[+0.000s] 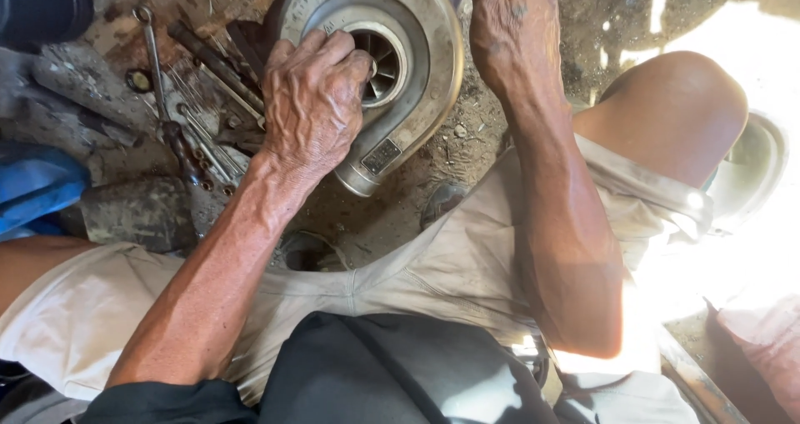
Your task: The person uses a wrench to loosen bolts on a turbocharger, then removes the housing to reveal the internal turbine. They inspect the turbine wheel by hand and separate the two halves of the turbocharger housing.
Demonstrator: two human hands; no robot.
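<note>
Head view: left hand (312,103) fingertips curled narrow into turbocharger housing (417,82) inlet, right hand (512,24) gripping its far rim, risking cuts on compressor wheel (379,62) blades.

The turbo housing (417,49) under the left hand (312,99) is dull silver-grey with brownish grime, and the little plate on its outlet is darker grey. The finned wheel (382,57) by the fingertips is a paler, shinier silver. Left of that hand, the wrenches (154,57) are rusty grey-brown on dusty brown ground (392,216). Further left there's a bright blue thing (33,182). Shorts (450,266) are pale beige with dirt smudges, the shirt (375,374) dark charcoal. Past the right hand (512,24), a sunlit pink cloth (767,332).
</note>
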